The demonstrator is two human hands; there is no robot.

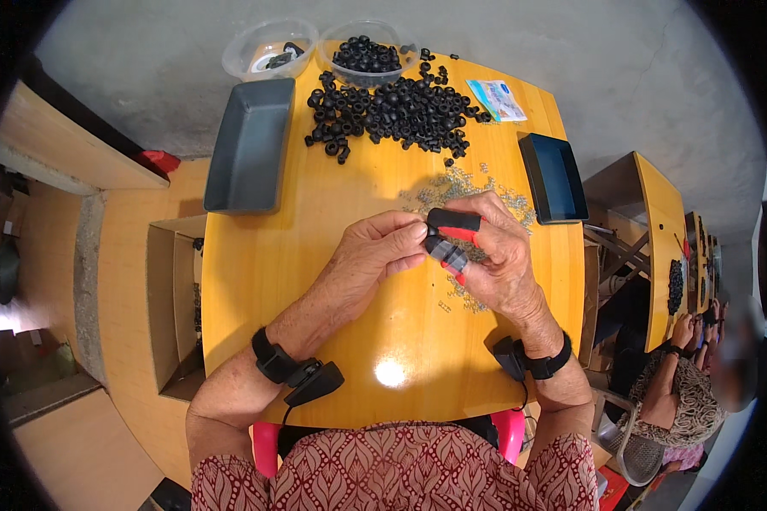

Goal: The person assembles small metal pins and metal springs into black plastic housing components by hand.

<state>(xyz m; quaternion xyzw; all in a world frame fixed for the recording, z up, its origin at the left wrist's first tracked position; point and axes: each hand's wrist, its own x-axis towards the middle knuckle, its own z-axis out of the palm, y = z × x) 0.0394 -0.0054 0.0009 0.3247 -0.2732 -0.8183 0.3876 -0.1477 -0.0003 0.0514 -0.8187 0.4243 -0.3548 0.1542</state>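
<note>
Over the middle of the table, my left hand [375, 249] and my right hand [501, 255] meet fingertip to fingertip. Between them is a small black part [431, 232], mostly covered by the fingers. My left thumb and forefinger pinch it from one side. On the other side my right thumb and forefinger close on it; they wear black and red finger covers, with greyish tape on the thumb. Small shiny metal pieces [462, 181] lie scattered beneath and beyond my right hand. Farther back spreads a heap of round black parts with holes [422, 115].
A long grey tray [245, 149] stands at the table's left edge, a smaller dark tray [556, 180] at the right. Two clear bowls [368, 78] [270, 47] and a printed packet [496, 100] are at the back. An open cardboard box [175, 311] is left; other people work far right.
</note>
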